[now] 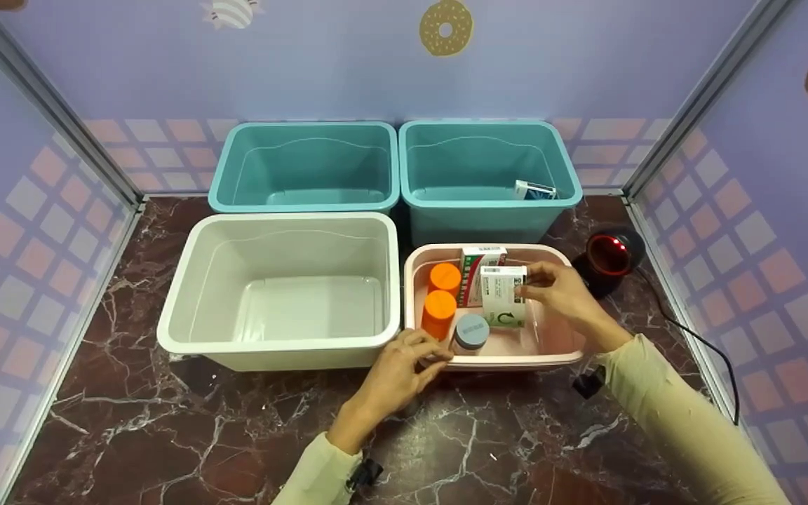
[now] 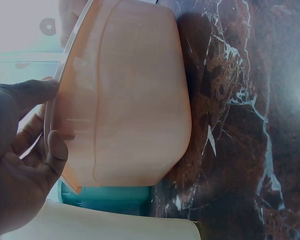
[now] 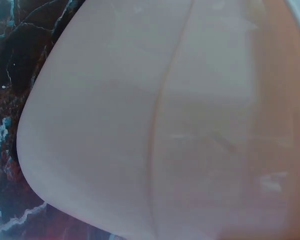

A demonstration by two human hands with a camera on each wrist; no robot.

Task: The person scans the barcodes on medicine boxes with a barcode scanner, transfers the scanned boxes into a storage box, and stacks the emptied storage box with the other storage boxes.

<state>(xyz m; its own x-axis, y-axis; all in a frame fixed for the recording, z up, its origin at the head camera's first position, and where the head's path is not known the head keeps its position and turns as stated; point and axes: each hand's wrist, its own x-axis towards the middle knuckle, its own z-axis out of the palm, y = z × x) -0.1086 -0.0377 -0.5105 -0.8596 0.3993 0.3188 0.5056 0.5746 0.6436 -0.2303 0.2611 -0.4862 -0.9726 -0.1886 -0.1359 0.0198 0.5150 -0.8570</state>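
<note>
The white carton is held roughly upright inside the pink bin, just right of the red carton and beyond the grey-capped jar; it is pinched at its right side by the thumb and fingers of the right hand. The near rim of the bin, by its left corner, is gripped by the left hand. The carton can be judged light and fairly stiff, though easily dented by a hard squeeze, so it is best taken lightly by its narrow sides, near the top. Whether its lower end touches the bin floor, or whether the green lower part belongs to a second carton, cannot be told. Its right side is partly covered by fingers, most of its print is too small to be read, and the right hand's grasp is not shown in the right wrist view, which is mostly filled by the bin's wall.
</note>
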